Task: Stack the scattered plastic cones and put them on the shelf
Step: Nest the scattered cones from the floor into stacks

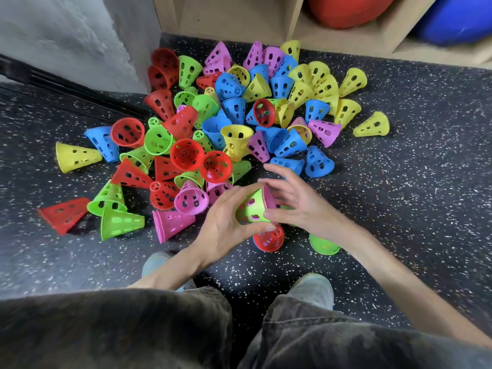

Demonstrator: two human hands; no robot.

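A view looking down from a person's head at a dark speckled floor (399,182) strewn with small perforated plastic cones. At the centre of the frame, slightly below the middle, both hands meet around a green cone (251,207) with a pink cone (269,198) nested in it, pink showing through the green one's holes and at its wide rim. The left hand (226,219) cups the green cone from the lower left, fingers curled under it; the right hand (290,198) grips the pair from the right, fingers spread over the top – both hands are clamped on the same nested pair. Just below the hands, a red cone (269,239) and another green cone (323,245) lie on the floor. The scattered pile of cones (239,115) – red, green, blue, yellow, pink and purple, most lying on their sides – fills the middle and upper middle of the frame, with yellow ones gathered to the upper right and red and green ones to the left. Along the top edge stands a pale wooden shelf (292,20), its compartments holding a red ball (346,9) and a blue ball (458,20). A grey wall (66,35) fills the upper left. At the bottom are the person's dark trousers (133,328) and light shoes (314,288)
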